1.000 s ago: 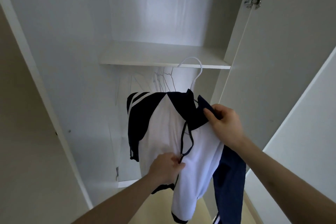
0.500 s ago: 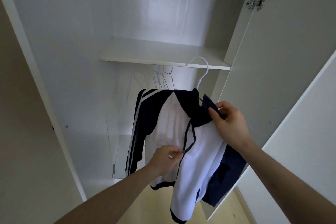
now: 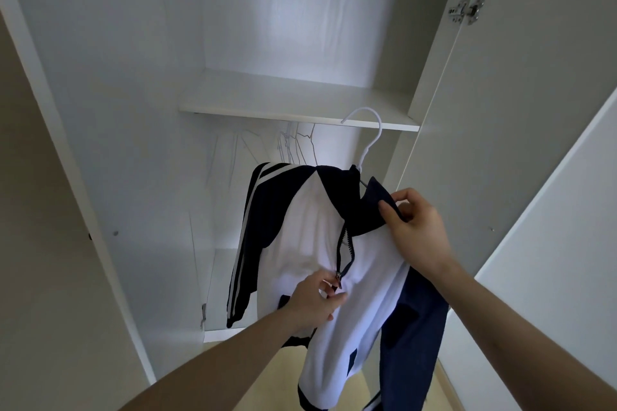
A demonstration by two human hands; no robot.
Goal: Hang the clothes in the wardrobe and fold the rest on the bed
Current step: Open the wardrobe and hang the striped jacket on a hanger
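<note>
We see white-and-navy zip jacket [image 3: 310,237] on white hanger [image 3: 369,137], held before open wardrobe [image 3: 140,83], below front edge of shelf [image 3: 267,108]. Left hand [image 3: 315,302] pinches zipper pull [image 3: 339,279] at mid-front. Right hand [image 3: 415,230] grasps navy collar [image 3: 380,200]. Hanger hook free, near shelf's right end. Bare wire hangers [image 3: 293,147] behind.

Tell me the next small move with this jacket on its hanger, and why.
Probably draw the zipper pull up. The left hand pinches the zipper pull low on the white and navy jacket, the zipper is open above it, and the right hand grips the collar, steadying it. The white hanger is not yet on a rail.
</note>
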